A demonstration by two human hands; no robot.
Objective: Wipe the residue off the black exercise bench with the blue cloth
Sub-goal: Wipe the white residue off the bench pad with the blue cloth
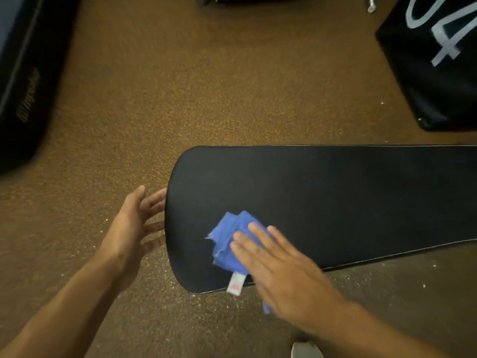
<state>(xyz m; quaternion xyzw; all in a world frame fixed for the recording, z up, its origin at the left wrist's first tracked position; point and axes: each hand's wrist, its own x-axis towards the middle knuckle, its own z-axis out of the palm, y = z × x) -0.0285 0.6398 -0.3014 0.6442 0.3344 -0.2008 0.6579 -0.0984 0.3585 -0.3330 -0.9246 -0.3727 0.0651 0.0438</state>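
Observation:
The black exercise bench (322,197) runs from the middle of the view off to the right, its rounded end pointing left. A crumpled blue cloth (227,239) with a white tag lies on the bench near that end, by the near edge. My right hand (278,270) lies flat on the cloth, fingers spread, pressing it down onto the pad. My left hand (131,228) is held open beside the bench's rounded end, fingertips at its edge, holding nothing. No residue shows on the dark surface.
Speckled brown rubber flooring (180,86) surrounds the bench. A black padded box with white numbers (433,60) stands at the back right, another black padded block (23,81) at the left. A shoe tip (305,351) shows at the bottom edge.

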